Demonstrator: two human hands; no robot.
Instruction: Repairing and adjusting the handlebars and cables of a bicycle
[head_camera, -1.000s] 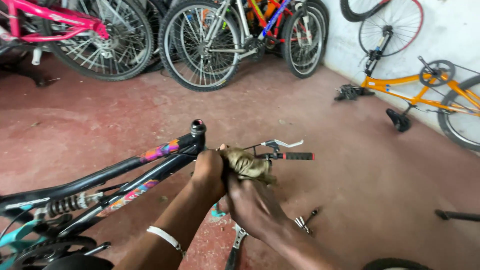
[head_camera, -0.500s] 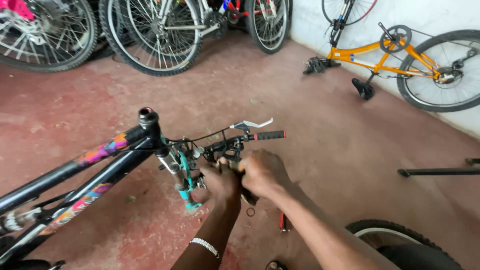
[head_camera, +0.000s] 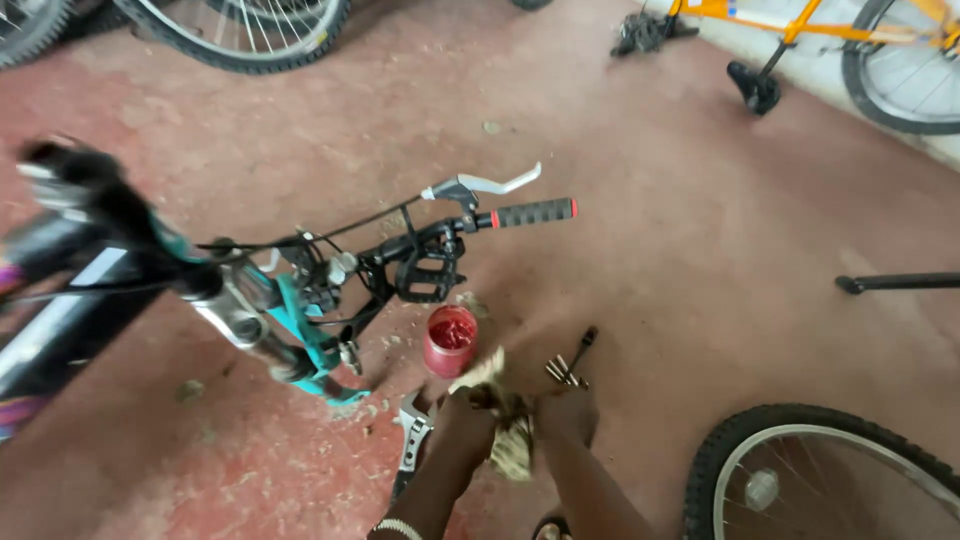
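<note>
Both hands now lowered from handlebar (head_camera: 525, 213), left hand (head_camera: 468, 410) and right hand (head_camera: 566, 412) clutching rag (head_camera: 512, 440) beside red tub (head_camera: 450, 340).

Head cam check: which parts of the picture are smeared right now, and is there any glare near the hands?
Head view: the bike frame at left is motion-blurred; the handlebar grip, red tub and adjustable wrench read sharp; the hands and rag are slightly soft. Light is even and diffuse, with no glare there.
</note>
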